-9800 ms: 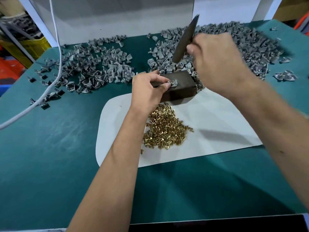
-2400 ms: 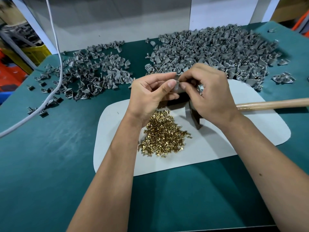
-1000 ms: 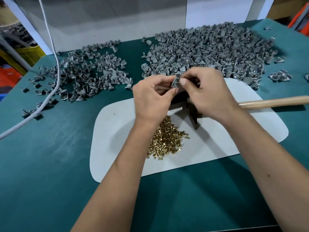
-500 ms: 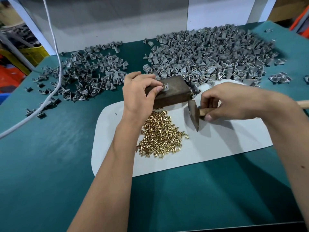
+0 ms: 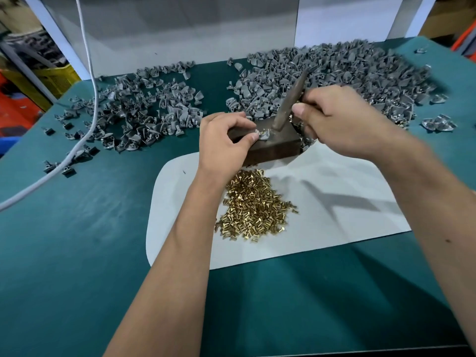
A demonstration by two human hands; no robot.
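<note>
Teal table cover [image 5: 77, 253], white mat [image 5: 334, 228], brass-gold rivets [image 5: 253, 204], grey metal parts [image 5: 334, 70], dark brown block [image 5: 278, 148], white cable [image 5: 90, 73], yellow crate [image 5: 56, 78]

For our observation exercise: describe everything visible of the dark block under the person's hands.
The dark block is a brown rectangular slab, metal or hardwood by its look, lying flat at the far edge of the white mat. The left hand grips its left end and pins a small grey part on its top face. The hammer, tilted, touches that face beside the part.
</note>
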